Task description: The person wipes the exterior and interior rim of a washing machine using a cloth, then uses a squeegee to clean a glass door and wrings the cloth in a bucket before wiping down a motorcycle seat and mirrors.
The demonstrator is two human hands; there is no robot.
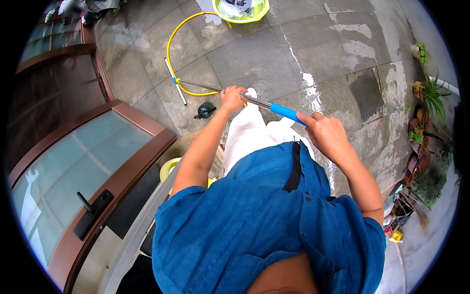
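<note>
A floor squeegee [286, 113] slants across in front of my body, its metal pole ending in a blue grip. My right hand [327, 136] is closed around the upper end of that grip. Lower on the pole, my left hand [232, 99] is wrapped around the bare metal. At the far left end, the squeegee's narrow crosswise head [182, 93] rests on wet grey tiles [259, 61]. A yellow hose [169, 46] curves past the head and under the pole. Beside it lies a dark green rounded object [205, 110], whose kind I cannot make out.
Ahead stands a yellow-green basin [241, 21] with water and something dark in it. A brown-framed glass door [122, 120] is at my left, with a yellow tub [168, 169] behind its edge. Potted plants [434, 98] line the right wall. A dark square slab [366, 95] lies in the floor.
</note>
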